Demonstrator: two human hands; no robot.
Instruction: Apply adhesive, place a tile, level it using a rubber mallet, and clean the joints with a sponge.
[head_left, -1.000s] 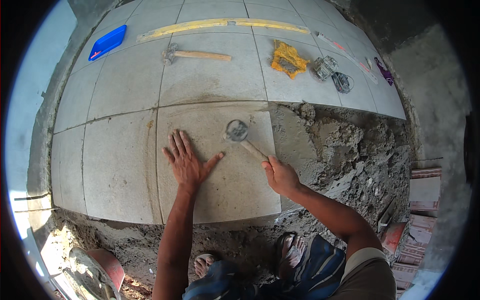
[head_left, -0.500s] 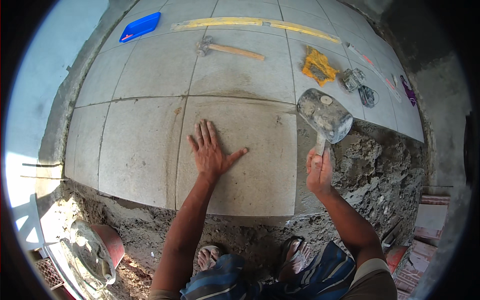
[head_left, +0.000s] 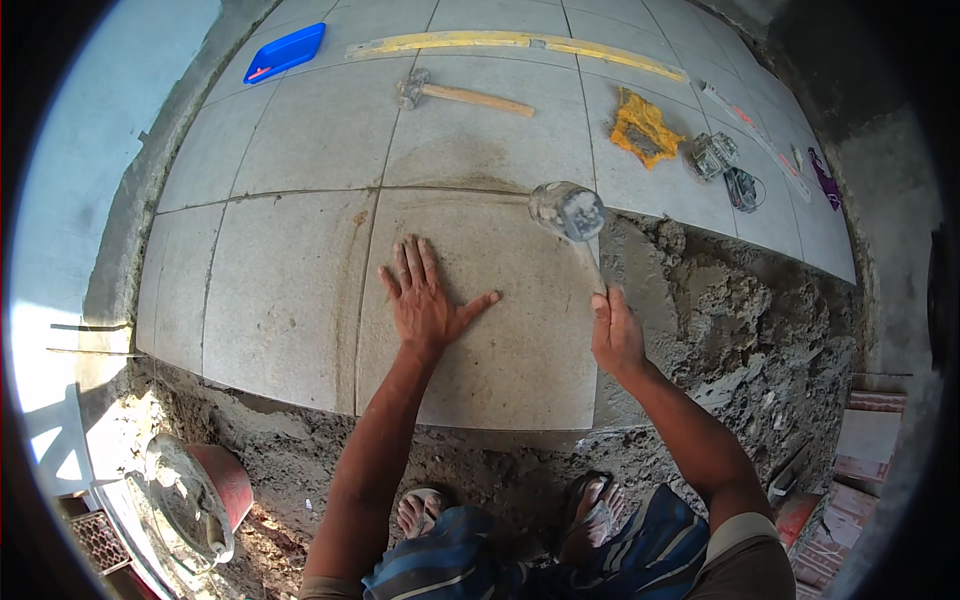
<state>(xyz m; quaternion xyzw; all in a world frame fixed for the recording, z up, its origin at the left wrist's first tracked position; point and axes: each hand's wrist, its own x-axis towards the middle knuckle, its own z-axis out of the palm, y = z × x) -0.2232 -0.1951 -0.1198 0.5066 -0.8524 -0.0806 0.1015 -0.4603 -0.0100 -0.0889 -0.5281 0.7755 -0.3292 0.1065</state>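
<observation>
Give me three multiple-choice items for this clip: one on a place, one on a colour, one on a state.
1. Where is the left hand?
A. Flat on the floor tile
B. On the bucket
C. On the wooden hammer

2. What colour is the tray at the far left?
A. Red
B. Blue
C. Green

3. How is the mallet held?
A. Lying loose on the tiles
B. Raised, handle in the right hand
C. Gripped by both hands

Answers: 1 A, its fingers are spread on the tile. 2 B, the tray is bright blue. 3 B, the right hand grips the handle with the head above the tile's far corner.
</observation>
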